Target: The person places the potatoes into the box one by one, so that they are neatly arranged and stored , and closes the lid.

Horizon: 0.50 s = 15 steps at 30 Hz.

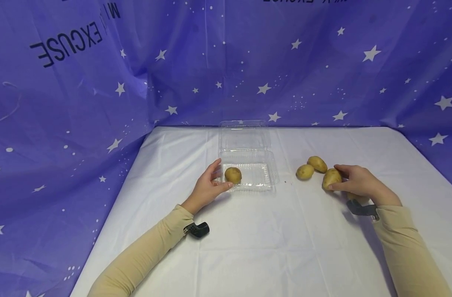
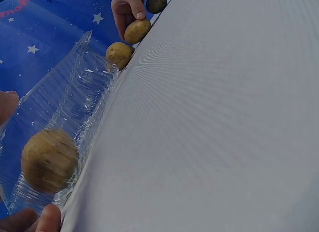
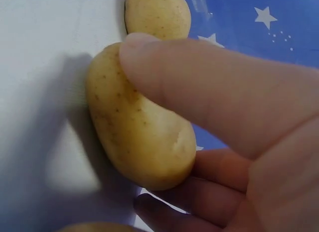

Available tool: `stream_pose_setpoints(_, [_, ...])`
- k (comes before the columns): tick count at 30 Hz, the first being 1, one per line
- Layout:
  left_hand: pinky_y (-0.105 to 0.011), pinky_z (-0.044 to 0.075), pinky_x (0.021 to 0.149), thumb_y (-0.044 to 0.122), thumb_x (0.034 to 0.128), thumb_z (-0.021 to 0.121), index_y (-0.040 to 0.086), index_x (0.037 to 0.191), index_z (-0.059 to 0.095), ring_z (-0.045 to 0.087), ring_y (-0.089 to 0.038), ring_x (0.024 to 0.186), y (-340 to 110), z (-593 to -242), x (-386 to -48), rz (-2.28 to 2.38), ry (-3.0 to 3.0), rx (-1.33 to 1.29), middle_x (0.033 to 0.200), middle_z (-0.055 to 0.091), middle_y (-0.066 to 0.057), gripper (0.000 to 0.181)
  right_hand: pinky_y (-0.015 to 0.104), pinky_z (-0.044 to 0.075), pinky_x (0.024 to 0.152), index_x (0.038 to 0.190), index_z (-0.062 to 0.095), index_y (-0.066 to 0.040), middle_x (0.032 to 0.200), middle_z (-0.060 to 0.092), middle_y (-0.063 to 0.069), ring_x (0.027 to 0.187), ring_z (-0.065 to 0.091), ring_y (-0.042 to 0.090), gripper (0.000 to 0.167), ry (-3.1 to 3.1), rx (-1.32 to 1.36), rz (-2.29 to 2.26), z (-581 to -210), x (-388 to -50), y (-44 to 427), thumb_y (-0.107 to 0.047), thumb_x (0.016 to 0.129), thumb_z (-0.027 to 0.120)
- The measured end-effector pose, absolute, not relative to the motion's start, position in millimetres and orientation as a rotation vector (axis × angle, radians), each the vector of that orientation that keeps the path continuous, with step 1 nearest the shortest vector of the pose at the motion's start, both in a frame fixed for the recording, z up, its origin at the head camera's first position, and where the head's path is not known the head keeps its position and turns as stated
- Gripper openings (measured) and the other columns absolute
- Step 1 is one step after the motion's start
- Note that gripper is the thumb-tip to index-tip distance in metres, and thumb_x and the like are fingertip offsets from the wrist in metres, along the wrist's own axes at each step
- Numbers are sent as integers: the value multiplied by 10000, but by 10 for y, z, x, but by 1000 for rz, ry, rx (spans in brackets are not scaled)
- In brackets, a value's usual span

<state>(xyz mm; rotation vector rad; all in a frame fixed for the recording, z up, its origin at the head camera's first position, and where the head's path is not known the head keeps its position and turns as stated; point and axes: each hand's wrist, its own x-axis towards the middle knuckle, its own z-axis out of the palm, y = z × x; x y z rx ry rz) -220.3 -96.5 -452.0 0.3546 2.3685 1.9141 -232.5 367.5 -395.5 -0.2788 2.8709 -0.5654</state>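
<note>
A clear plastic clamshell container (image 1: 253, 177) stands with its lid (image 1: 244, 138) folded back. In its left end lies one potato (image 1: 233, 175). My left hand (image 1: 206, 189) holds that end, thumb at the front edge and fingers along the side; part of the fingers is hidden behind the plastic. Over on the right, my right hand (image 1: 361, 182) grips another potato (image 3: 142, 122) between thumb and fingers, low over the cloth; whether it still touches the cloth I cannot tell.
Two potatoes lie left of my right hand, a rounder one (image 1: 305, 172) and a longer one (image 1: 317, 163). Another potato (image 1: 357, 197) is partly hidden below that hand. A white cloth (image 1: 240, 255) covers the table. Blue star-printed sheeting (image 1: 248, 62) hangs behind and at the sides.
</note>
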Motion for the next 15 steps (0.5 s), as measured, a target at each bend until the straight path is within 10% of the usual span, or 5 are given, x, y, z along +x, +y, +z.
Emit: stream_pose_setpoints(15, [-516, 465, 1103, 97, 858, 778, 76, 1610, 275, 440, -432, 1431, -960, -4501, -2190, 1919, 2352, 354, 1600, 370, -246, 905, 675, 415, 1062, 1477, 359, 178, 1374, 520, 424, 1259, 516, 576, 1066, 2863, -253, -535, -3974, -2307, 3628, -484, 793, 837])
